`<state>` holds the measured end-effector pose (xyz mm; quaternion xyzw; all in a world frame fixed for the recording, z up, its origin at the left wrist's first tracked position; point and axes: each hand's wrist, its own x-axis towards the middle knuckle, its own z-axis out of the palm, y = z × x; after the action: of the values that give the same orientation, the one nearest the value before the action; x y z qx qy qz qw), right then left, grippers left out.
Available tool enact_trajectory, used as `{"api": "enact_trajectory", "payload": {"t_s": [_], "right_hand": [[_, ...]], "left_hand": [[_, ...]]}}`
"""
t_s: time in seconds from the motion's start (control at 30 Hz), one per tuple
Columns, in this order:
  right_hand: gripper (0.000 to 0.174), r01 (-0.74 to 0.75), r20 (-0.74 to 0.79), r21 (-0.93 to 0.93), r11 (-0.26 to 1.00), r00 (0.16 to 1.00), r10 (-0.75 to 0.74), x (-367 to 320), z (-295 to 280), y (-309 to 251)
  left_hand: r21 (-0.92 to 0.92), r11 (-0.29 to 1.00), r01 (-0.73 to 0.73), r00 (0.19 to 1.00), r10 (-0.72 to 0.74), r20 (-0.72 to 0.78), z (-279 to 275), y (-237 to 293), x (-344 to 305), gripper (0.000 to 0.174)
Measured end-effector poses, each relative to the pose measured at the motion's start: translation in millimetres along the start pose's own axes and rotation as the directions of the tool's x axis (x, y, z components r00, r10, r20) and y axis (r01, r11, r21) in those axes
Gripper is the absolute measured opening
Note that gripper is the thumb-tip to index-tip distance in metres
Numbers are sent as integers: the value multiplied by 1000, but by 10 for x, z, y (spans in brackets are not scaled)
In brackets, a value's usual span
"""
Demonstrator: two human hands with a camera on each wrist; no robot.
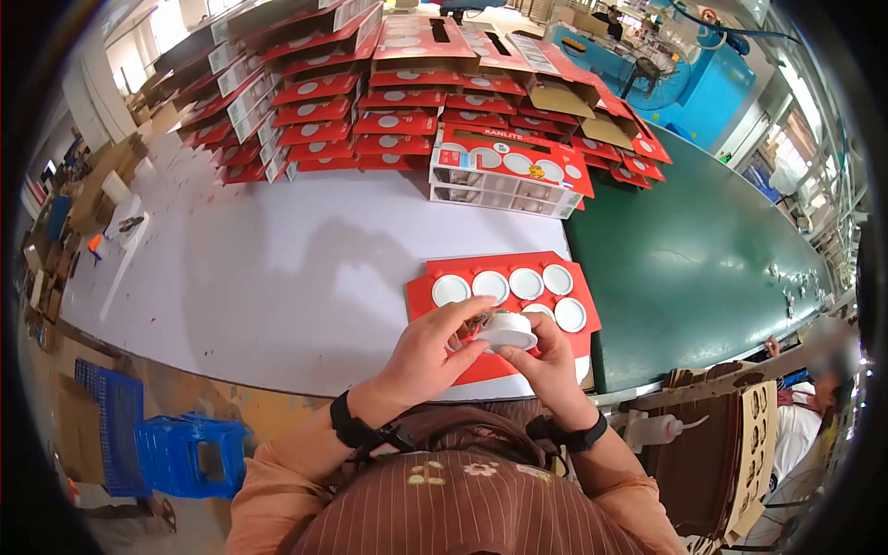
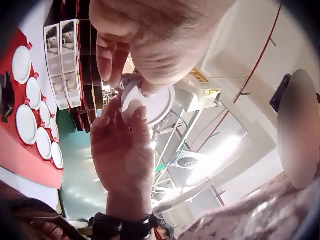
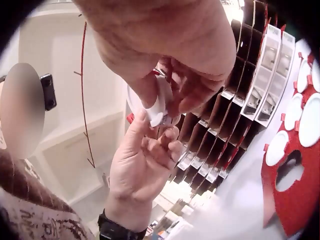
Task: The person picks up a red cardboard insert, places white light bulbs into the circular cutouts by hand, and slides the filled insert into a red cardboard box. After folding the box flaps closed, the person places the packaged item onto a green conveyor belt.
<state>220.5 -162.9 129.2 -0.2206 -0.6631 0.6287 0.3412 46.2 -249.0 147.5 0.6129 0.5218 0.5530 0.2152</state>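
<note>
Both hands hold one round white lamp (image 1: 507, 331) above the red cardboard sheet (image 1: 476, 368). The left hand (image 1: 428, 353) has its thumb and fingers around the lamp's left side; the right hand (image 1: 552, 367) pinches its right edge. In the left wrist view the white disc (image 2: 159, 106) sits between the two hands, and in the right wrist view the thumbs press on its white body (image 3: 159, 102). Several white discs (image 1: 451, 290) lie in the sheet. The sheet's holes under the hands are partly hidden.
A red and white carton (image 1: 507, 166) stands behind the sheet. Stacked open red cartons (image 1: 398, 123) line the back of the white table (image 1: 268, 277). To the right lies a green surface (image 1: 684, 268). A blue plastic stool (image 1: 190, 453) is below left.
</note>
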Motion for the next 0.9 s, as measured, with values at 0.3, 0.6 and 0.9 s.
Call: {"api": "enact_trajectory", "payload": {"t_s": [0.3,0.6,0.9], "right_hand": [[27,49,12,-24,999,999,-48,-118,-162,165],[21,-142,16,-210,967,989,149,-21,-260,389],[20,-215,-55,-142,966,976,209,33,-66,382]], "left_hand": [[72,996,45,983,-57,175,49,-139,-6,41],[-263,762,591,800,-514,310,206,-493,-61,30],[-219,811,543,824,-465,323,111,-561,-184,44]]}}
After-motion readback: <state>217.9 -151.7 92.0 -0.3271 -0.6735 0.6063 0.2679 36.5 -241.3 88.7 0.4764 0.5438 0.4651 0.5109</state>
